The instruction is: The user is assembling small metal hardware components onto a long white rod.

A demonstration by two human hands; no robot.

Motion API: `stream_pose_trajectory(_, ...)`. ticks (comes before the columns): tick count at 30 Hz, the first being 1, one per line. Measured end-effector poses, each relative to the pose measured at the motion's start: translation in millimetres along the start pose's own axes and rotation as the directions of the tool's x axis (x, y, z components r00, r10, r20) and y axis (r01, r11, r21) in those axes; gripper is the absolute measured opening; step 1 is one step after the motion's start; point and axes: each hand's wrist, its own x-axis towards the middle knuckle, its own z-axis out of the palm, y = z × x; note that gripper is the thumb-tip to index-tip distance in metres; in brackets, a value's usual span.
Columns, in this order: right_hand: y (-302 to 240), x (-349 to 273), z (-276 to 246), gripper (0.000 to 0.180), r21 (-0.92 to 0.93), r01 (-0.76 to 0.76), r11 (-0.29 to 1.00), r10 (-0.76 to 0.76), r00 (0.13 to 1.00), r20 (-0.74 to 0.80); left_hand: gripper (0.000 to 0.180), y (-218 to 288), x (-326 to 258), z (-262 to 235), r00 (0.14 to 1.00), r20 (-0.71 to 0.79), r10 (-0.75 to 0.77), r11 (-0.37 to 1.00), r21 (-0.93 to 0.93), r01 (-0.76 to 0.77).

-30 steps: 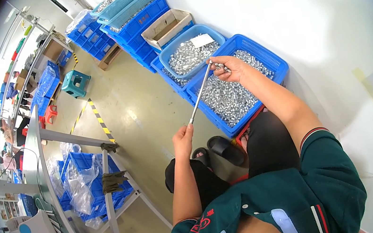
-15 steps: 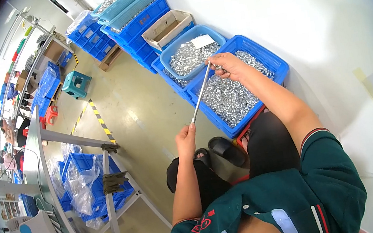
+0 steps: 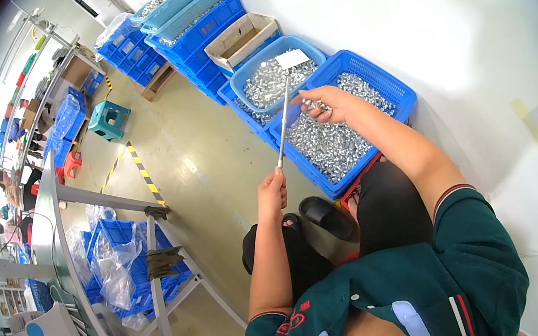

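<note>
My left hand [image 3: 272,192] is closed around the lower end of a thin metal rod [image 3: 285,123], which slants up and away to the right. Just right of the rod's upper part, my right hand [image 3: 334,102] is closed over several small silvery metal pieces [image 3: 317,109], some showing between the fingers. Its fingertips are close to the rod; whether they touch it I cannot tell. Beneath the right hand stands a blue plastic basket [image 3: 402,91] holding a heap of the same kind of small metal pieces [image 3: 335,148].
Behind the basket, a light-blue tub [image 3: 239,88] of metal pieces carries a white card [image 3: 292,59]. Stacked blue crates [image 3: 195,58] line the wall. At left are a metal-framed table [image 3: 105,199], plastic-wrapped crates [image 3: 131,256] and a teal stool [image 3: 110,120].
The rod's upper end has come away from my right fingertips and swung up and left, standing steeper. My left hand has risen slightly. My right hand is lower, with metal pieces showing in its fingers.
</note>
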Motion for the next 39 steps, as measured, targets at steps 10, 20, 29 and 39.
stream_pose_trajectory(10,-9,-4,-9,0.018,0.237,0.169,0.957,-0.178,0.984,0.016,0.034,-6,-4,-5,0.990,-0.056,0.127,0.982,0.149,-0.117)
stream_pose_trajectory(20,-10,-4,-12,0.019,0.342,0.148,0.928,-0.190,0.977,0.093,0.035,-13,-5,-11,0.977,-0.047,0.206,0.956,0.224,-0.191)
stream_pose_trajectory(29,-11,-7,-8,0.019,0.313,0.126,0.941,-0.176,0.975,0.135,0.035,-12,-5,-14,0.973,-0.050,0.226,0.946,0.250,-0.207)
stream_pose_trajectory(39,-14,-6,-12,0.017,0.234,0.007,0.972,-0.054,0.979,0.196,0.034,-16,-2,-14,0.965,-0.032,0.259,0.934,0.264,-0.241)
